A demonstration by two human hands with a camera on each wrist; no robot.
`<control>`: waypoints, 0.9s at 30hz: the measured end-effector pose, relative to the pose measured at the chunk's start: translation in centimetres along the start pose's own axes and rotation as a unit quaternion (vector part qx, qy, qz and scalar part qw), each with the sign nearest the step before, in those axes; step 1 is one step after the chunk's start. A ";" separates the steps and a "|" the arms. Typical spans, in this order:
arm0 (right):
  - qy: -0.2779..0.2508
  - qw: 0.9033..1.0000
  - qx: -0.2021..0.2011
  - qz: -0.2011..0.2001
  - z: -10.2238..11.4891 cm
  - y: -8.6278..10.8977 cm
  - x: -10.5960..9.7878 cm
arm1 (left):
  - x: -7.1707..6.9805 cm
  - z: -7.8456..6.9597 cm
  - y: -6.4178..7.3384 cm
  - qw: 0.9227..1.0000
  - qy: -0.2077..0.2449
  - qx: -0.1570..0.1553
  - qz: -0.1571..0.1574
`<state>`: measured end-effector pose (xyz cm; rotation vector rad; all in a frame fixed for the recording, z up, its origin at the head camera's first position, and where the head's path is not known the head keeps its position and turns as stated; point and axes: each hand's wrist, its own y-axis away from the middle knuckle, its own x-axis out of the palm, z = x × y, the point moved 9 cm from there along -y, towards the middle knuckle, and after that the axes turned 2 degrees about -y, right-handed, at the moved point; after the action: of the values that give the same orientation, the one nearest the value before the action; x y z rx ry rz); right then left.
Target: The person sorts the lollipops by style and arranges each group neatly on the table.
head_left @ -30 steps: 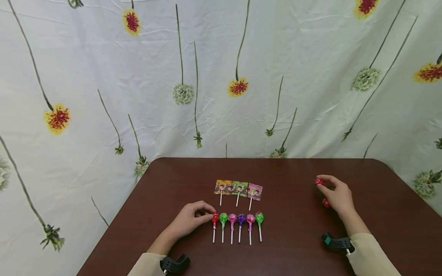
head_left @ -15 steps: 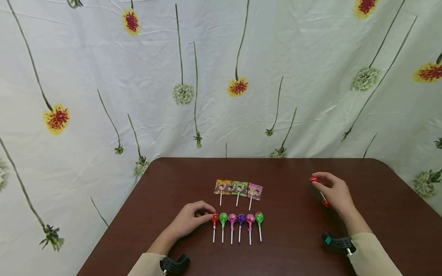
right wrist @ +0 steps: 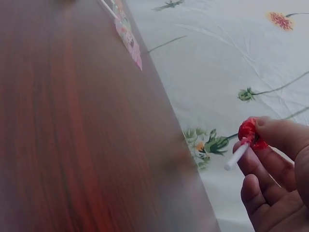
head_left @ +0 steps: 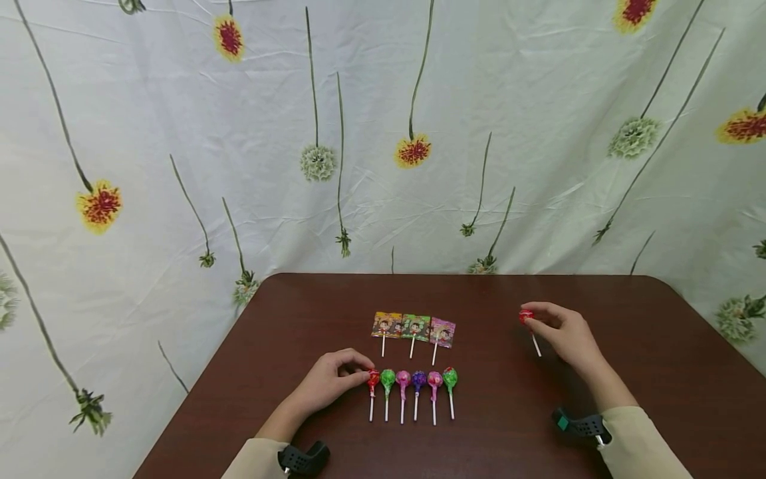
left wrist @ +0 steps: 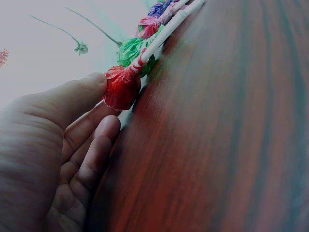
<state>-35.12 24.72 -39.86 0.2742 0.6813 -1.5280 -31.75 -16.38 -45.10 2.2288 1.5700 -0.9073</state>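
My left hand (head_left: 332, 382) pinches the head of a red lollipop (head_left: 373, 382) at the left end of a row on the table. In the left wrist view, the thumb and fingers lie on either side of that red wrapper (left wrist: 122, 88), and the white stick points away. My right hand (head_left: 568, 332) holds another red lollipop (head_left: 526, 316) by its head, its stick (head_left: 536, 346) slanting down. In the right wrist view, thumb and fingertips pinch the red head (right wrist: 248, 131), with the stick (right wrist: 236, 157) free.
Beside the left red lollipop lie a green lollipop (head_left: 387, 380), a purple one (head_left: 418, 380) and several others. Behind them are three flat-packet lollipops, orange (head_left: 385, 325), green (head_left: 415, 327) and pink (head_left: 442, 331). The brown table (head_left: 479, 439) meets a flowered cloth (head_left: 538, 133).
My right hand has moved left with its red lollipop, whose stick now shows. A second red piece seen earlier by that hand is no longer visible. The left hand has stayed put.
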 end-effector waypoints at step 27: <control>-0.081 0.987 -0.035 0.136 2.1 1.1 6.0 | 0.0 0.1 0.0 1.000 0.003 -0.002 0.000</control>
<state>-34.11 18.70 -41.89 0.1780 0.5436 -1.2486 -31.77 -16.42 -45.21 2.2310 1.5737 -0.8968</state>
